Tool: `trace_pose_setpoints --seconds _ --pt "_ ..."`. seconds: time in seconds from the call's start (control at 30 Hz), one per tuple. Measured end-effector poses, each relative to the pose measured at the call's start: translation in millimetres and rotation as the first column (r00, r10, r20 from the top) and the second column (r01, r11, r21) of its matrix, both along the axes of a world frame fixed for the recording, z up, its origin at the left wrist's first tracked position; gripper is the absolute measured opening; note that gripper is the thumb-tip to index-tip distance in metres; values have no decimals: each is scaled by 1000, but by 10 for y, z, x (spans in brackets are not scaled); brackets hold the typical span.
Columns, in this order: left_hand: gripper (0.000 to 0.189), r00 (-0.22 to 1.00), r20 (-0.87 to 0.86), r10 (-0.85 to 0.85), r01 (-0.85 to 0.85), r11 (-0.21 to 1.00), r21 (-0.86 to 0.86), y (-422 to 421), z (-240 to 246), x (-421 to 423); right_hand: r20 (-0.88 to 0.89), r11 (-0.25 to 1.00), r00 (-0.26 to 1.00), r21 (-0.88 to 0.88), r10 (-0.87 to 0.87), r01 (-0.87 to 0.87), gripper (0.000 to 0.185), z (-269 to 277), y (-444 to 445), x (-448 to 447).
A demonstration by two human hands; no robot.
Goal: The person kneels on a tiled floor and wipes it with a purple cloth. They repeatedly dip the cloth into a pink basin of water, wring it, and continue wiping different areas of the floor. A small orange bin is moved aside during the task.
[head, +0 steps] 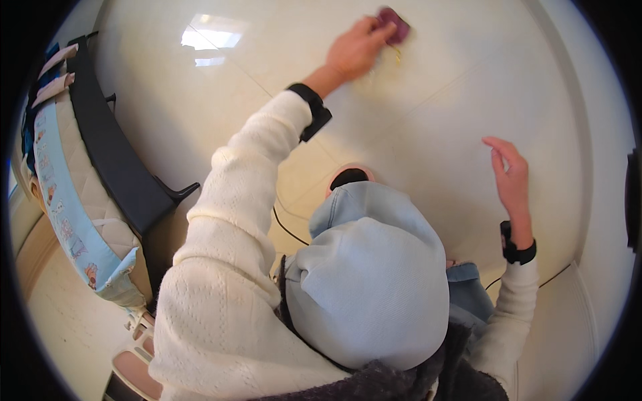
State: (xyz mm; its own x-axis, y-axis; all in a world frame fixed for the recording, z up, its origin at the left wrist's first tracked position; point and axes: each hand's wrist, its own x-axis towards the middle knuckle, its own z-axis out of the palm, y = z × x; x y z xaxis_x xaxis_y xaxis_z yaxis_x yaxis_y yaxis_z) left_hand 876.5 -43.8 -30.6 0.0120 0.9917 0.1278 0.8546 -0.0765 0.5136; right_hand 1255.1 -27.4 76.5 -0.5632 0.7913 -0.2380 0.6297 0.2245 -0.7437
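At the top of the view, my left hand (pixel 356 49) grips a small maroon item (pixel 393 25), which looks soft, perhaps a cloth or pouch. A thin yellow strand (pixel 398 54) shows beneath it on the glossy cream tile floor (pixel 441 70). My right hand (pixel 510 175) is held out on the right, over the floor near the wall. It holds nothing, and a gap shows between its thumb and bent fingers. Both wrists carry black bands. Between my arms is my bent knee in light blue denim (pixel 371 285), with a pink-rimmed slipper (pixel 351 175) just beyond it.
Along the left stands a low dark frame (pixel 113 145) with a protruding foot (pixel 183 193), bearing a quilted pad and light-blue patterned fabric (pixel 62 215). A black cable (pixel 288 229) lies on the floor near my knee. A white wall (pixel 597 125) curves along the right.
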Motion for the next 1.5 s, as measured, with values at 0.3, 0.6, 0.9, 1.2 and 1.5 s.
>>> trace_pose_setpoints --seconds 0.3,0.6,0.9,1.2,1.5 --pt "23 493 301 -816 866 492 -85 -1290 -16 1772 74 986 997 164 14 -26 21 338 283 611" --pt "21 370 893 -254 680 729 -74 -900 75 1824 82 979 996 202 -45 27 20 302 347 1144" --pt "33 999 48 -15 11 997 74 565 15 1284 247 976 969 208 10 -63 20 298 429 1513" --pt "40 619 149 -771 780 581 -232 -523 -151 2389 342 980 940 189 -11 -57 23 338 558 1830" --pt "25 116 841 -528 987 -32 -156 -1455 -23 2728 386 986 916 158 -105 46 23 303 414 2251"
